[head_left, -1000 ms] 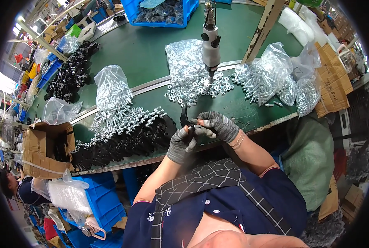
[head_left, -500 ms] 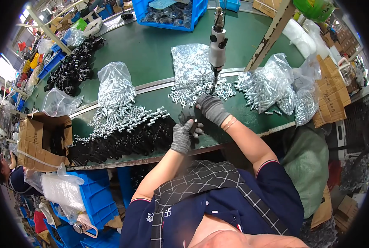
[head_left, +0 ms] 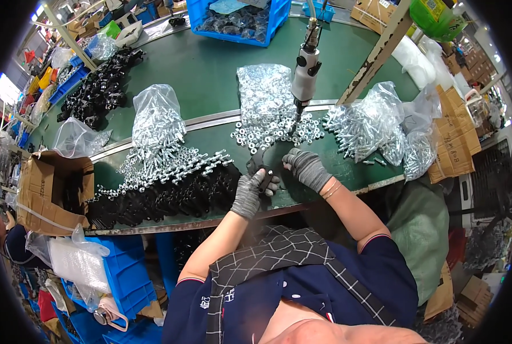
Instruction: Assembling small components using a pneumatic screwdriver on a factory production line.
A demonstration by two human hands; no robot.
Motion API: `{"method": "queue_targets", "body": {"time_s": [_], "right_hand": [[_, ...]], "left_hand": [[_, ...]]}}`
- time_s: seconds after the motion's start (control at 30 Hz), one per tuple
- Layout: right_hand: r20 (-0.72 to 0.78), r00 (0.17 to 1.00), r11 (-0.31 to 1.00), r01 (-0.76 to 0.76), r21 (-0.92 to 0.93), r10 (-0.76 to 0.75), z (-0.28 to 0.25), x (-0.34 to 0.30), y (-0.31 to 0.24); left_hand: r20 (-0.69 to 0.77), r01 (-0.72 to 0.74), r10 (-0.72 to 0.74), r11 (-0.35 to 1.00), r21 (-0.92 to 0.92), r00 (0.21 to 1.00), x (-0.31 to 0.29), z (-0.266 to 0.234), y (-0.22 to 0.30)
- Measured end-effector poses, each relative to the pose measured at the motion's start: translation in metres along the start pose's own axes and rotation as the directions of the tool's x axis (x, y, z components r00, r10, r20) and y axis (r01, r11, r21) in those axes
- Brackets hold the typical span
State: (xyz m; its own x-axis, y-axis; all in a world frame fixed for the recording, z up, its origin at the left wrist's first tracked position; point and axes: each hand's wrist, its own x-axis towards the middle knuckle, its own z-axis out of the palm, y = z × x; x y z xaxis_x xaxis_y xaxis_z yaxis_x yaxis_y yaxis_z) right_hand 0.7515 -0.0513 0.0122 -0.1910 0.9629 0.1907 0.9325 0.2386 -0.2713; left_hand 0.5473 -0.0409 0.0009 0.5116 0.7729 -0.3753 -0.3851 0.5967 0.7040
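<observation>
My left hand (head_left: pixel 247 195), in a grey knitted glove, is closed on a black bracket-like part (head_left: pixel 259 161) with a small bright metal end showing on it. To its right is my right hand (head_left: pixel 309 168), gloved too and slightly apart from the part. Its fingers are curled with the tips together; whatever may be between them is too small to make out. Above my hands hangs a white and black power screwdriver (head_left: pixel 305 74), its tip over a pile of silver nuts (head_left: pixel 262 129) spilling from a clear bag.
Silver bolts (head_left: pixel 158 137) spill from a bag at the left, behind a row of black parts (head_left: pixel 170 198). More bagged bolts (head_left: pixel 365 126) lie at the right. A cardboard box (head_left: pixel 52 192) stands at the left end; a blue crate (head_left: pixel 239 23) stands at the back.
My right hand has moved to the right and toward me, away from the screwdriver tip and the black part. The screwdriver hangs at a different slant. My left hand keeps its hold.
</observation>
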Motion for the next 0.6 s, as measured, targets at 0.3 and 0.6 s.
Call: {"method": "queue_targets", "body": {"time_s": [0.3,0.6], "right_hand": [[0.042,0.963,0.905,0.234,0.354,-0.266,-0.043,0.004,-0.040],[0.282,0.850,0.881,0.471,-0.032,-0.445,-0.052,0.024,-0.039]], "left_hand": [[0.018,-0.014,0.014,1.000,-0.003,1.000,-0.005,0.007,-0.007],[-0.004,0.018,-0.018,1.000,0.018,1.000,-0.004,0.009,-0.009]]}}
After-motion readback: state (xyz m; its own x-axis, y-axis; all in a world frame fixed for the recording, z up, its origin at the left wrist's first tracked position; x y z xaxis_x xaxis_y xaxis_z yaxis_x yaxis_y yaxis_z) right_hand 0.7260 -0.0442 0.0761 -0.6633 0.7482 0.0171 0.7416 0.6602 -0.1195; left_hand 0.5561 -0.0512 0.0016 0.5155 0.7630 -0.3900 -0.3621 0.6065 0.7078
